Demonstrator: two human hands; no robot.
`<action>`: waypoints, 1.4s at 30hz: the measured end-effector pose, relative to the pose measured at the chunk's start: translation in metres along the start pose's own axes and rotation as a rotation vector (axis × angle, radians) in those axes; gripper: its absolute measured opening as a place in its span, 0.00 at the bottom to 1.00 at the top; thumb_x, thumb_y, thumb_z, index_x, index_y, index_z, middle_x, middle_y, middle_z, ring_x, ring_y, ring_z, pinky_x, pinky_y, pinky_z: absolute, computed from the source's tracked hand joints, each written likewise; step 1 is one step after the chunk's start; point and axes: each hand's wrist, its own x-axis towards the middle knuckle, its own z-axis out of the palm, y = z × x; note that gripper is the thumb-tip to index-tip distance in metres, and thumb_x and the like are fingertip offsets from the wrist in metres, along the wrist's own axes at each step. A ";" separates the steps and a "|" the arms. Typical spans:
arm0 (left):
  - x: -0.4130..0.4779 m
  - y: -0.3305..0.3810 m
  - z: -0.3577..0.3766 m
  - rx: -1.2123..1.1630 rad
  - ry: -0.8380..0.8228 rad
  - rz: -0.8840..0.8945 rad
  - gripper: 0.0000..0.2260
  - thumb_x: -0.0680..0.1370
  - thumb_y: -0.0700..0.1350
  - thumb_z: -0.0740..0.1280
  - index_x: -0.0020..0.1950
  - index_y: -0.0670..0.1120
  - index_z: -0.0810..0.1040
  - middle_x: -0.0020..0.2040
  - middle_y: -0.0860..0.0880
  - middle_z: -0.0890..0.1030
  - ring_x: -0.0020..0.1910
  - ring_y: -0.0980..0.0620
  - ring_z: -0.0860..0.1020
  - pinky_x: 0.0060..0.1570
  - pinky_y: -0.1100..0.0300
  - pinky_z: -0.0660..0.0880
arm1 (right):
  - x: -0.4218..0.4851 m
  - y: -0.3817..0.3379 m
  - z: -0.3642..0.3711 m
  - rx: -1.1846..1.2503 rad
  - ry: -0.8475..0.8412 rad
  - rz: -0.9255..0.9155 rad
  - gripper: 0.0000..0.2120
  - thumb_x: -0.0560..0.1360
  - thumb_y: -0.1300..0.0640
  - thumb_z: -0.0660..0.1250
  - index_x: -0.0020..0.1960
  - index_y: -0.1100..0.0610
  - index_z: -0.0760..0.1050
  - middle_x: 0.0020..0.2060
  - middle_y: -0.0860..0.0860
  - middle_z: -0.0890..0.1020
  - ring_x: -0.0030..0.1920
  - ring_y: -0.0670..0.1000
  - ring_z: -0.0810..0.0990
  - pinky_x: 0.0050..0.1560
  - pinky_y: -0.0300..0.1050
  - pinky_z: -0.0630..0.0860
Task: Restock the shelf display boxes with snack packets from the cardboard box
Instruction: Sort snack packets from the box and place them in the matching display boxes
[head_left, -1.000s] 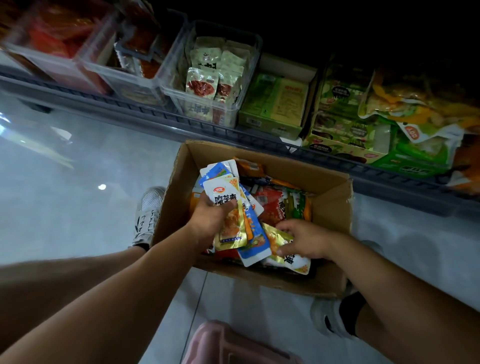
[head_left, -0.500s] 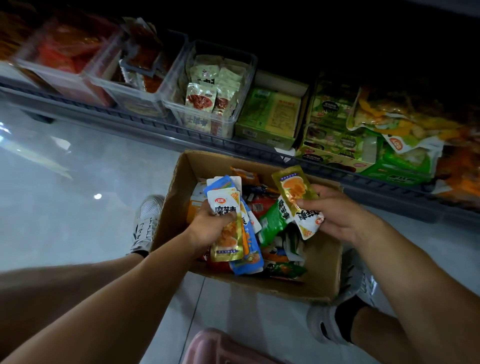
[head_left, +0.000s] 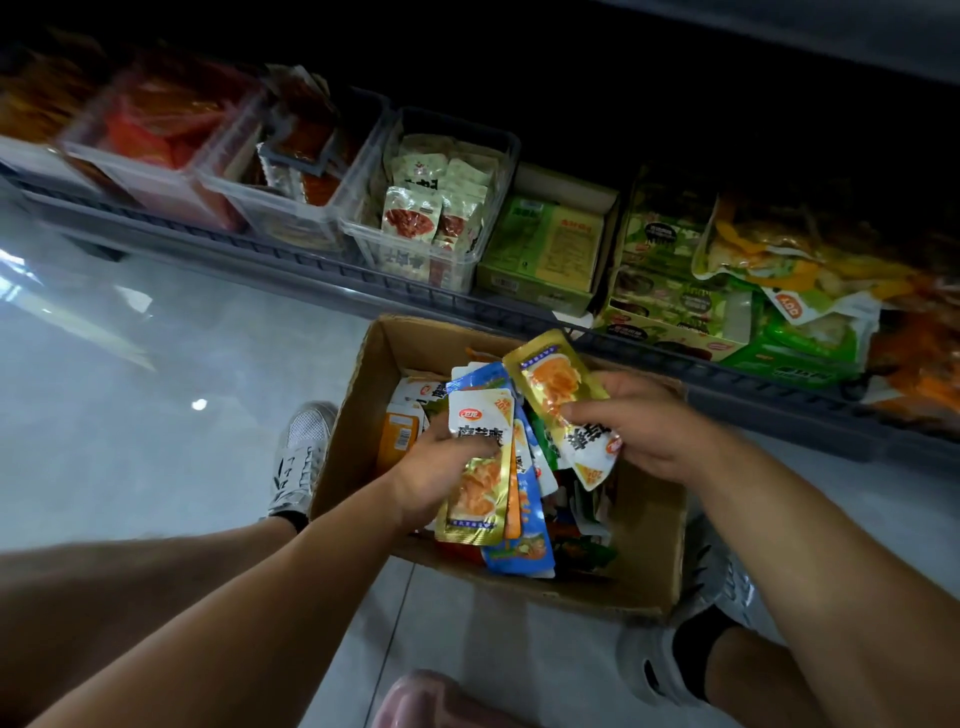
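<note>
Over the box (head_left: 344, 431), the left hand (head_left: 431, 480) is gripping a stack (head_left: 480, 434) while the right hand (head_left: 660, 431) is pinching a gold packet (head_left: 556, 385) (presumably to join it).

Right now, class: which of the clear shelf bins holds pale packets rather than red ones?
The rightmost clear bin, beside the green carton; the bins left of it hold red ones.

hidden: fingers of left hand (head_left: 431, 475) are covered by the fanned packets (head_left: 480, 431) | cut off: pink object (head_left: 415, 701) is clipped by the bottom edge | blurred: red packets (head_left: 156, 124) at far left are smeared
</note>
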 end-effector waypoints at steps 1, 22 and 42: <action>-0.001 0.000 0.002 0.002 -0.004 0.010 0.16 0.78 0.34 0.71 0.62 0.49 0.76 0.50 0.44 0.87 0.49 0.42 0.87 0.52 0.46 0.83 | 0.001 0.004 0.005 0.005 -0.006 0.006 0.10 0.76 0.68 0.69 0.55 0.58 0.81 0.50 0.57 0.87 0.52 0.57 0.85 0.56 0.53 0.80; -0.007 0.007 0.000 -0.072 -0.136 -0.030 0.15 0.81 0.37 0.68 0.67 0.44 0.77 0.59 0.41 0.85 0.56 0.40 0.85 0.57 0.45 0.82 | 0.009 0.025 0.005 -0.400 0.178 -0.163 0.08 0.75 0.57 0.74 0.51 0.47 0.78 0.47 0.45 0.86 0.43 0.43 0.85 0.41 0.40 0.80; -0.052 0.046 0.046 -0.224 -0.107 0.052 0.16 0.86 0.43 0.59 0.73 0.46 0.73 0.61 0.39 0.84 0.60 0.37 0.83 0.63 0.39 0.77 | -0.024 -0.019 0.021 0.200 0.423 -0.097 0.09 0.74 0.63 0.74 0.53 0.57 0.80 0.47 0.56 0.86 0.47 0.58 0.86 0.53 0.61 0.82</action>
